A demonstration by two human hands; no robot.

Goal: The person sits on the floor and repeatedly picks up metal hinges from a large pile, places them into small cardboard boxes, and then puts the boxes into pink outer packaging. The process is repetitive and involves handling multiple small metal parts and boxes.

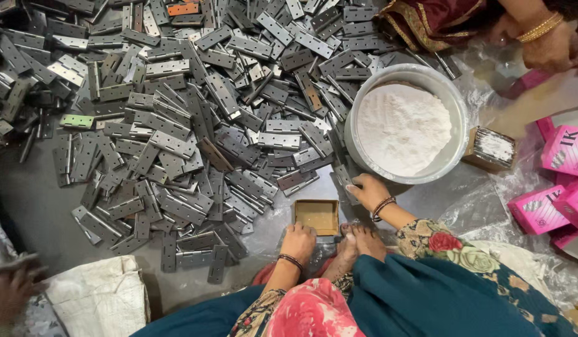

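Observation:
My left hand [298, 240] rests on the near edge of a small open brown cardboard box [316, 216] on the floor in front of my feet. Just right of the box, my right hand [365, 189] reaches to the edge of the hinge heap, its fingers on a grey metal hinge [342, 176] beside the bowl. A large heap of grey metal hinges [176, 112] covers the floor ahead and to the left. Both wrists wear dark bangles.
A round metal bowl [454, 100] of white powder stands at the right. Beside it lies a powder-dusted brown box [490, 148], with pink boxes [554, 181] at the far right. Another person's hand [545, 43] is at top right. A white sack [98, 293] lies bottom left.

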